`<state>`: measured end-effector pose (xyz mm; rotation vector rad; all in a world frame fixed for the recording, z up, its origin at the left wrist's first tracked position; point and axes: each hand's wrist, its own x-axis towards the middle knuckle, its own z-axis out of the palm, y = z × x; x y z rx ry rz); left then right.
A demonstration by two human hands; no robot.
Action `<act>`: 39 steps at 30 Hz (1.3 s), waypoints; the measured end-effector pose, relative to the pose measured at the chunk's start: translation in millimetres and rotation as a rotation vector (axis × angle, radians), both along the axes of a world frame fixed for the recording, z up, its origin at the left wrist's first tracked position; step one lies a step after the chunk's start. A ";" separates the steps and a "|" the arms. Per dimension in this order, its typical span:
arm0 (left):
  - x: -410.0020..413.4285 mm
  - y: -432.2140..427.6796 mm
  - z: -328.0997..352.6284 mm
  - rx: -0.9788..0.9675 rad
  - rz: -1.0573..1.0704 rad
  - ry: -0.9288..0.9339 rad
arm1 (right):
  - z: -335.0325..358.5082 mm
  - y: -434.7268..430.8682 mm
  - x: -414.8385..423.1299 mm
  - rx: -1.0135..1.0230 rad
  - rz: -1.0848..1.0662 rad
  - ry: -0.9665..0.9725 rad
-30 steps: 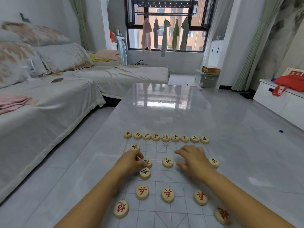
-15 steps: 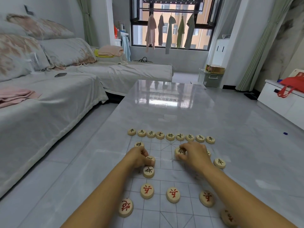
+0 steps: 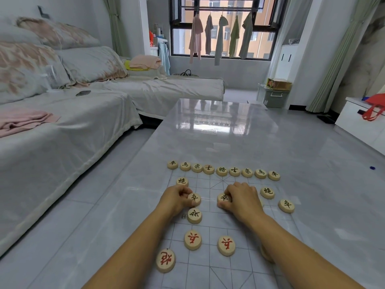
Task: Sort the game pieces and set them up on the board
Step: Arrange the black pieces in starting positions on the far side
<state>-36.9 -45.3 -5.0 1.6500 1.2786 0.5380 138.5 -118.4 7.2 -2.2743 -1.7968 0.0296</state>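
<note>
Now: left hand [image 3: 176,200] curls its fingers round a black-lettered piece [image 3: 195,199] on the board [image 3: 214,265]; right hand [image 3: 243,200] pinches a second piece [image 3: 223,198] nearby, both short of the back row [image 3: 221,171].

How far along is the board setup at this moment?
Done: the black back row of nine is lined up, with both black cannons placed. In hand: the left hand grips the left soldier, the right hand the centre soldier. Left: a loose soldier sits off-line, and few red pieces show.
</note>
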 end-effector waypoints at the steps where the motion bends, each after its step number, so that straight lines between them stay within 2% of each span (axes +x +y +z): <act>1: -0.1 0.2 -0.7 0.006 0.001 -0.007 | 0.0 0.1 0.1 -0.002 0.000 0.005; 6: 0.5 0.3 0.9 0.052 0.004 0.029 | -0.4 -0.4 0.6 -0.001 -0.007 0.038; 21: -4.1 -3.8 12.5 -0.003 -0.038 0.060 | -1.3 0.7 -3.4 -0.066 -0.058 0.061; 25: -28.2 -8.2 26.0 0.004 0.025 -0.086 | 0.9 1.7 -5.5 -0.093 -0.072 0.034; 30: -92.0 -30.0 34.1 0.120 0.245 -0.191 | 2.5 1.8 -6.6 -0.108 -0.083 0.020; 34: -119.2 -37.7 23.4 0.173 0.267 -0.106 | 1.9 -2.0 -8.3 -0.104 -0.076 -0.016; 39: -104.7 -27.1 11.9 0.186 0.222 -0.006 | 8.2 -5.1 -12.9 -0.147 -0.070 -0.045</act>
